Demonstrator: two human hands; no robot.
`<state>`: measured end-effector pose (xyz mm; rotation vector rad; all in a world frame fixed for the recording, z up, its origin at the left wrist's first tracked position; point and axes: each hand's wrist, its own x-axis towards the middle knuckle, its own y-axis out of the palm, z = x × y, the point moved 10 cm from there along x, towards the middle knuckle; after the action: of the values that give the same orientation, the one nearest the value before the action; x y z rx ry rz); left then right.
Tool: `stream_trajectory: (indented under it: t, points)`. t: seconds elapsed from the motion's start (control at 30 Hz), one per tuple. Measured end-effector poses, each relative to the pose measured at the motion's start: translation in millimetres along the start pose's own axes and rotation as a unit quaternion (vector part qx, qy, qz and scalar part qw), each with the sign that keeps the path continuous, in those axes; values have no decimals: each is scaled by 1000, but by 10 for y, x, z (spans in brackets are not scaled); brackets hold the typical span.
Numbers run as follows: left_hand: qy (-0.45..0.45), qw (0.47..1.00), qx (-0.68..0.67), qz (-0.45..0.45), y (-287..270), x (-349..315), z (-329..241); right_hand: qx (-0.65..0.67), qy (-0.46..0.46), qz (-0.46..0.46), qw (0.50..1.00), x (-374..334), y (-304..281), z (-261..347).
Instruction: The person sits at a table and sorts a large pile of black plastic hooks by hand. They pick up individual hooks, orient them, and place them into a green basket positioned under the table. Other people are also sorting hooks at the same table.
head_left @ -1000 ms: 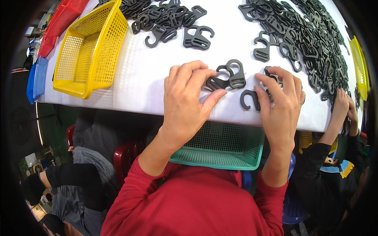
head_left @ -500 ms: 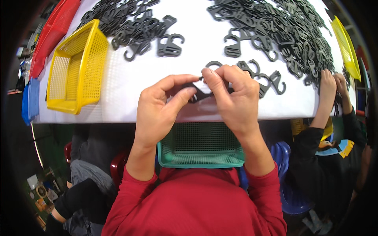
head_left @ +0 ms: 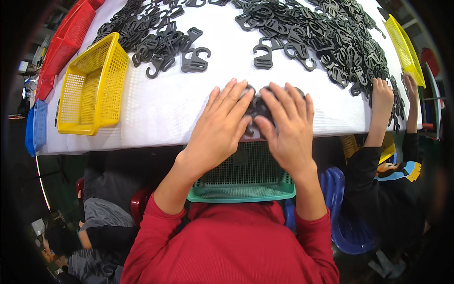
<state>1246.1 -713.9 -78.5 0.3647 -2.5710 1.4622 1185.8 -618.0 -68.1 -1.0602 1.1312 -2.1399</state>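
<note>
Several black plastic hooks (head_left: pixel 258 110) lie bunched on the white table near its front edge, partly hidden by my hands. My left hand (head_left: pixel 218 122) rests over their left side, fingers stretched out, thumb against the bunch. From the right, my right hand (head_left: pixel 289 124) covers them with its fingers spread flat. Neither hand grips anything. Beyond my left hand lies a single black hook (head_left: pixel 194 60), and another loose hook (head_left: pixel 263 56) lies farther off, in front of the right heap. Below the table edge, a green mesh basket (head_left: pixel 241 195) sits at my lap.
Large heaps of black hooks stand at the far left (head_left: pixel 163 42) and far right (head_left: pixel 331 42). A yellow basket (head_left: pixel 101 90) is on the left, beside red trays (head_left: pixel 71 38) and a blue one (head_left: pixel 38 124). At right, a co-worker's hands (head_left: pixel 382 97) touch hooks.
My fingers have let go of the black hook they pinched. Both hands now lie flat over a bunch, and the loose hooks beside my right hand have been drawn in.
</note>
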Motion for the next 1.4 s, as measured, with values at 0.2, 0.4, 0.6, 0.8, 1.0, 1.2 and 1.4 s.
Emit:
stream_trajectory:
  t: [0.2,0.4,0.6,0.8,1.0,1.2,1.4]
  points:
    - [11,992,-120,43,-135,-434,-182,103,-50,47,992,-431,-117,308]
    - [32,980,-194,-29,-298,-574,-277,157,-65,-5,985,-433,-380,225]
    - [52,979,-163,-109,-454,-328,-195,42,34,-53,997,-93,-332,-256]
    - [43,971,-194,-134,-436,-160,-81,160,-52,-53,984,559,-335,-127]
    - [49,972,-192,-128,-375,-122,-117,-115,-16,-69,991,1106,1,-684]
    - [-14,977,-130,-166,-515,-44,100,77,-82,48,993,708,105,-187]
    - [-57,982,-31,-175,-581,197,380,139,-30,1,990,613,-194,-249]
